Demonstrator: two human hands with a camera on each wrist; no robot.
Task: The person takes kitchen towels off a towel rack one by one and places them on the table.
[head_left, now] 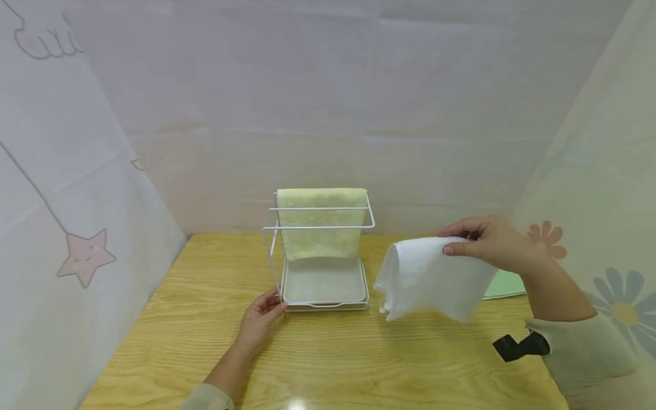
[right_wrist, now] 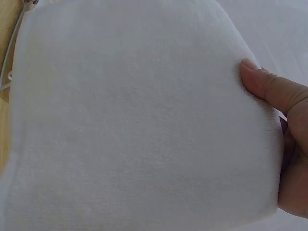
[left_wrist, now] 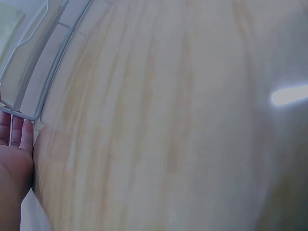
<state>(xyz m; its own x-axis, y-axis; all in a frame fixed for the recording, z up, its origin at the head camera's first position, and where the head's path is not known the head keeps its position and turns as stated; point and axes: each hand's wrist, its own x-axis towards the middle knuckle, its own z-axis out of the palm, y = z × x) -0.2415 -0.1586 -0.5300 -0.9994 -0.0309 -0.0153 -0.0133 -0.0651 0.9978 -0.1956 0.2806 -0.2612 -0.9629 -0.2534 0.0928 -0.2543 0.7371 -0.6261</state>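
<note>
Pinched white cloth (head_left: 435,279) at folded top edge, thumb to fingers, in nearly closed right hand (head_left: 492,245). Gripped front lower-left corner of white wire rack (head_left: 320,228) between thumb and fingers of left hand (head_left: 258,322). Held cloth aloft over bench (head_left: 430,364), right of rack, apart from it. Judged light, limp, soft, unlikely to slip or tear; best taken along fold. Noted plain white, fuzzy pile, doubled drape, blurred lower edge.

The head view looks forward and down across the tabletop (head_left: 410,364) toward its far edge; the close left wrist view shares tabletop and rack (head_left: 320,228); the right, closer, faces the shared cloth (right_wrist: 144,115).
</note>
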